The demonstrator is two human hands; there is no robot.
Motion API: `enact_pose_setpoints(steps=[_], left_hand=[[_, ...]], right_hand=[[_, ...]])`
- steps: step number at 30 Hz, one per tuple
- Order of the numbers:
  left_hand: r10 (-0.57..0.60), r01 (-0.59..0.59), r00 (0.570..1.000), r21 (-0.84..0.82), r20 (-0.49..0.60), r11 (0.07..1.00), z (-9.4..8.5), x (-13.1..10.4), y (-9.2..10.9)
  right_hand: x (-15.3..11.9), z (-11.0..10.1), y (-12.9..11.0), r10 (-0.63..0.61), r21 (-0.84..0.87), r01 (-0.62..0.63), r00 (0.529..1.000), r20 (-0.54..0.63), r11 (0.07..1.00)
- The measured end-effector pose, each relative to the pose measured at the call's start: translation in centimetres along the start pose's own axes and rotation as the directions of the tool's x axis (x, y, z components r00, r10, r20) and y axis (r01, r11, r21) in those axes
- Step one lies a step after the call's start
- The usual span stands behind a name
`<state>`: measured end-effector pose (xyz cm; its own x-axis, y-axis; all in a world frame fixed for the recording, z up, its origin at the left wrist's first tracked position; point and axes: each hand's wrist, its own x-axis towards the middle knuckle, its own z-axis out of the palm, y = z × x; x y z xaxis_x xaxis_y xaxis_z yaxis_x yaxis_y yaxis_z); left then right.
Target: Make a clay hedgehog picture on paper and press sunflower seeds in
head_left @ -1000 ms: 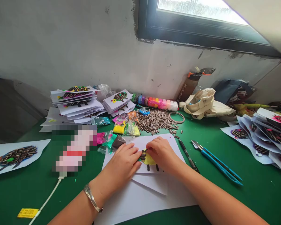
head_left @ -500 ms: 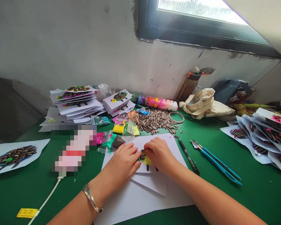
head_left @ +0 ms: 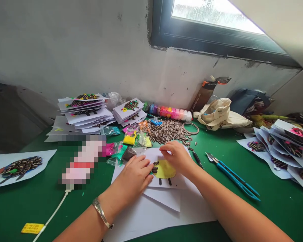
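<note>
A white card (head_left: 151, 181) lies on larger white paper (head_left: 146, 218), bearing a yellow clay shape (head_left: 166, 169) with a few sunflower seeds (head_left: 155, 167) at its left end and two dark legs below. My left hand (head_left: 138, 171) rests on the card's left side, fingers extended and fairly close, fingertips beside the seeds. Above the right part of the yellow shape is my right hand (head_left: 175, 156), its thumb and fingers curled together; anything between the fingertips is too small to make out. A heap of sunflower seeds (head_left: 166, 131) lies beyond both hands.
Clay packets (head_left: 130, 137) lie behind my left hand. To the right are a black pen (head_left: 197, 159) and a blue craft knife (head_left: 232, 174). Stacks of seed pictures (head_left: 86, 112) stand at the back left, more (head_left: 282, 148) at the right. A tape ring (head_left: 191, 128) lies beside the seeds.
My right hand has lifted away from the seeds on the yellow shape, up and to the right, uncovering more of it. My left hand stays on the card. The view has shifted slightly.
</note>
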<state>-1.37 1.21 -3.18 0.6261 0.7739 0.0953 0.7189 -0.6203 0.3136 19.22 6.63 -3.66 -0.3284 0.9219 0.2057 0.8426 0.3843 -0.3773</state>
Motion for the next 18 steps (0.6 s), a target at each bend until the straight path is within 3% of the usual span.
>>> enact_pose_setpoints(steps=[7,18], left_hand=[[0.006,-0.007,1.000,-0.005,-0.027,1.000,0.0,-0.1,-0.1],[0.000,-0.001,1.000,-0.029,-0.019,1.000,0.0,0.0,0.0]], right_hand=[[4.6,0.9,-0.8,-0.040,-0.153,0.047,0.998,0.052,0.987],[5.2,3.0,-2.0,-0.029,-0.254,0.047,0.997,0.075,0.966]])
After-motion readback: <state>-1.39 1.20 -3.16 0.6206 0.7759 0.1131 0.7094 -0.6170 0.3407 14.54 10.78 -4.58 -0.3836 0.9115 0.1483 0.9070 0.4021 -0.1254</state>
